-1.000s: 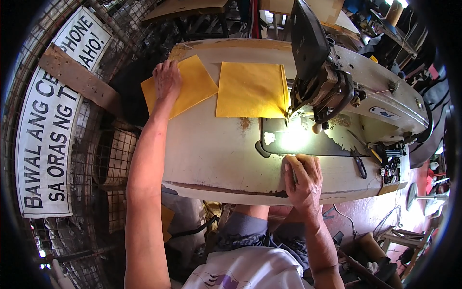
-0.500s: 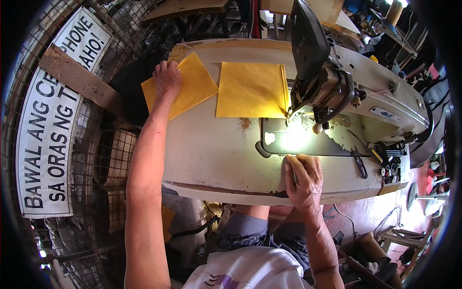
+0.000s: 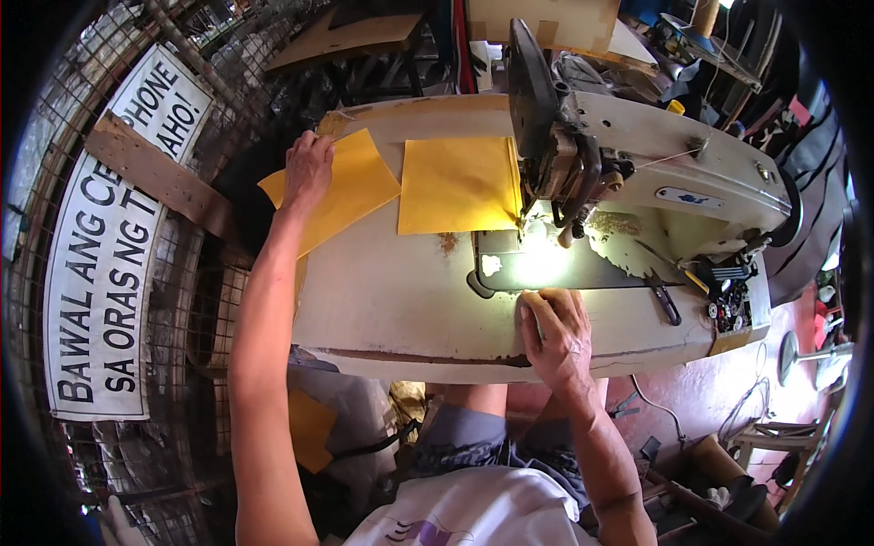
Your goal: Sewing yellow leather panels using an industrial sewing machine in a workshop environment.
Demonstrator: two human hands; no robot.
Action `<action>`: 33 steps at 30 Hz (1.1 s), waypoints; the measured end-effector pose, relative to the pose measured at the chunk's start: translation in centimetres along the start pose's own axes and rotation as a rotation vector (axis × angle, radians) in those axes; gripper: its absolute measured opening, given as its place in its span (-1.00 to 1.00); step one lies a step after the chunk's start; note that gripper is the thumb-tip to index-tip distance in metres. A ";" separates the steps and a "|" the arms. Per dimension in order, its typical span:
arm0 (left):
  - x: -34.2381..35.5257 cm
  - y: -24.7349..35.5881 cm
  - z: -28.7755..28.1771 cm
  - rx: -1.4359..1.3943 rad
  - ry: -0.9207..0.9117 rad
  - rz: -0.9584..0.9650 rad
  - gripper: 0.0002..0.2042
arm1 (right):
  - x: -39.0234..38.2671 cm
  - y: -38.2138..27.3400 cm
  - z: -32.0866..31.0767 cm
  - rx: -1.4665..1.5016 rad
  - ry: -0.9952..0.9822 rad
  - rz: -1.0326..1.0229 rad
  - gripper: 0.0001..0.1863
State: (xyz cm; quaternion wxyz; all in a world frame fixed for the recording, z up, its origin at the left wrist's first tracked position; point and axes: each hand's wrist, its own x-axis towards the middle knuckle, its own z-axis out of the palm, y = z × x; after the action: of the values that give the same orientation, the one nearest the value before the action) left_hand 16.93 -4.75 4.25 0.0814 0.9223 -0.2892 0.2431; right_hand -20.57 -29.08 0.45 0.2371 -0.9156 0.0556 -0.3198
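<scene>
My left hand (image 3: 309, 168) is at the far left of the sewing table, its fingers closed on the upper edge of a loose yellow fabric piece (image 3: 355, 182) that lies at a slant. Beside that piece, a squarish yellow fabric panel (image 3: 460, 187) lies flat, its right edge at the needle area of the sewing machine (image 3: 555, 164). A folded strip or seam runs down that edge. My right hand (image 3: 557, 332) rests near the front of the table, below the lit needle plate. Its fingers are bent and the thumb stands apart, with nothing visible in it.
Right of the needle plate lie thread snips (image 3: 665, 298) and a tray of bobbins and small parts (image 3: 733, 305). A wire-mesh wall with a white sign (image 3: 105, 291) stands at the left. Another yellow piece (image 3: 311, 428) hangs below the table, near my left forearm.
The whole view has shifted a little, so the table and machine appear lower and farther left. Both hands and both yellow pieces keep nearly the same places on the table.
</scene>
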 end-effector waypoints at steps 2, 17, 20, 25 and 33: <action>-0.2 2.5 -4.8 -0.145 -0.089 0.007 -0.84 | 0.0 0.0 -0.2 0.019 0.005 -0.008 -0.75; -6.4 15.7 -19.1 -0.467 -0.001 0.342 -0.86 | 0.7 -4.8 -3.5 0.574 -0.049 0.310 -0.76; -10.0 19.3 -18.9 -0.144 0.249 0.549 -0.77 | 0.1 -3.1 -4.2 0.825 -0.169 0.549 -0.63; -19.7 26.7 -10.4 -0.147 -0.167 0.500 -0.75 | -0.1 -1.1 -4.5 1.068 -0.322 0.897 -0.41; -20.2 28.2 -10.0 -0.534 -0.321 0.329 -0.71 | -0.3 1.5 -3.4 0.316 -0.252 0.506 -0.62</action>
State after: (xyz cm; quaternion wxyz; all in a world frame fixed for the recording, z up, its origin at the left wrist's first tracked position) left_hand -17.69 -14.96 3.21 0.2327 0.8361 -0.4964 0.0206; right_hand -22.82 -31.68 1.91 0.4533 -0.8571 0.2013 -0.1393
